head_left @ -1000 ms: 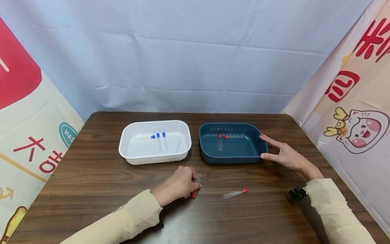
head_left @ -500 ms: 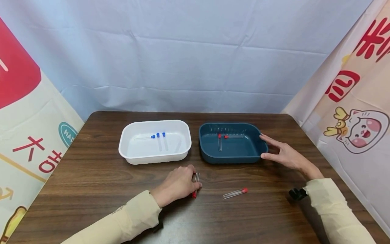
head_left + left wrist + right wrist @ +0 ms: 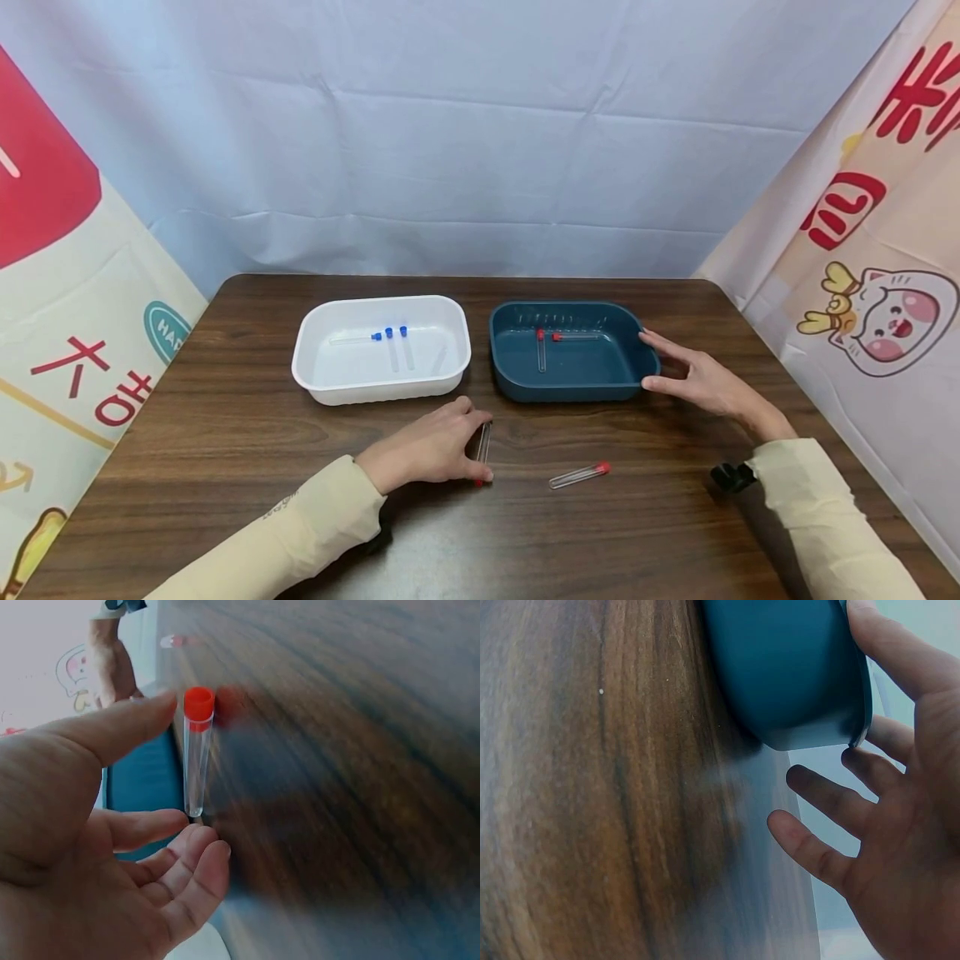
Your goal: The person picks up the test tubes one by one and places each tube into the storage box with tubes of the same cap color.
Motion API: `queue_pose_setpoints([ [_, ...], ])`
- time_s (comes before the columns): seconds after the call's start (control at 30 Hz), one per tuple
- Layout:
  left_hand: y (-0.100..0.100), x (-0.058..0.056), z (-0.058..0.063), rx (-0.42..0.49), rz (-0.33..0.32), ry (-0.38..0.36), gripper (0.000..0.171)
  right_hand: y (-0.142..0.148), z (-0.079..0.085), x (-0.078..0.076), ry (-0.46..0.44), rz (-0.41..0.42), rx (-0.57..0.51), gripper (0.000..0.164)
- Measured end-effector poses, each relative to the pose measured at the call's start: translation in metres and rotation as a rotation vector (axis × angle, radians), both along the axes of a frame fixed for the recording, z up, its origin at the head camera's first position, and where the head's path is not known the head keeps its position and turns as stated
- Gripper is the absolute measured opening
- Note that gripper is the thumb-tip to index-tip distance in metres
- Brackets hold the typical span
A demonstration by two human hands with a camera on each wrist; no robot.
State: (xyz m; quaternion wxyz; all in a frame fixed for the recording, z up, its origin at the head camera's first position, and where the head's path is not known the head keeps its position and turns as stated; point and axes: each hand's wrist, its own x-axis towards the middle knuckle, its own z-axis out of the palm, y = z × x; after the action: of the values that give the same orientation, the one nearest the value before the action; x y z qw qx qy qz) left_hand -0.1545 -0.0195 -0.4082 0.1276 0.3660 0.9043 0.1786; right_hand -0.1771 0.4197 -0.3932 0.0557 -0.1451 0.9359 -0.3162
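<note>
In the head view my left hand is low over the table, spread around a clear test tube with a red cap. The left wrist view shows the thumb beside the red cap, with a small gap, and the fingers near the tube's rounded end. My right hand touches the right end of the dark blue tray with thumb and fingertips, its other fingers extended in the right wrist view. Another red-capped test tube lies on the table to the right of the left hand.
Two red-capped tubes lie inside the blue tray. A white tray stands left of it, holding several tubes, some with blue caps. Behind the brown table hangs a pale cloth; printed sheets flank both sides.
My left hand has shifted slightly back and its thumb and fingers have spread apart, toward the two ends of the test tube. The right hand and both trays have stayed put.
</note>
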Motion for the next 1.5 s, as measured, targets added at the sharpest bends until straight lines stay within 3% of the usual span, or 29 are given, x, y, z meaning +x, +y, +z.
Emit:
queue_pose_setpoints([
  [0.43, -0.0020, -0.0024, 0.0001, -0.008, -0.038, -0.056, 0.099, 0.0008, -0.0004, -0.0009, 0.005, 0.006, 0.000, 0.076],
  [0.7, -0.0011, -0.0023, -0.0005, -0.028, -0.050, -0.065, 0.101, 0.0012, 0.0001, 0.0007, 0.002, 0.006, -0.001, 0.077],
  [1.2, -0.0010, -0.0033, -0.0029, -0.007, -0.072, -0.016, 0.093, 0.0006, -0.0004, 0.0001, 0.013, 0.009, 0.007, 0.077],
  [1.5, -0.0002, -0.0039, -0.0001, -0.010, -0.069, -0.035, 0.090, 0.0015, -0.0007, -0.0003, 0.010, 0.005, 0.006, 0.077],
])
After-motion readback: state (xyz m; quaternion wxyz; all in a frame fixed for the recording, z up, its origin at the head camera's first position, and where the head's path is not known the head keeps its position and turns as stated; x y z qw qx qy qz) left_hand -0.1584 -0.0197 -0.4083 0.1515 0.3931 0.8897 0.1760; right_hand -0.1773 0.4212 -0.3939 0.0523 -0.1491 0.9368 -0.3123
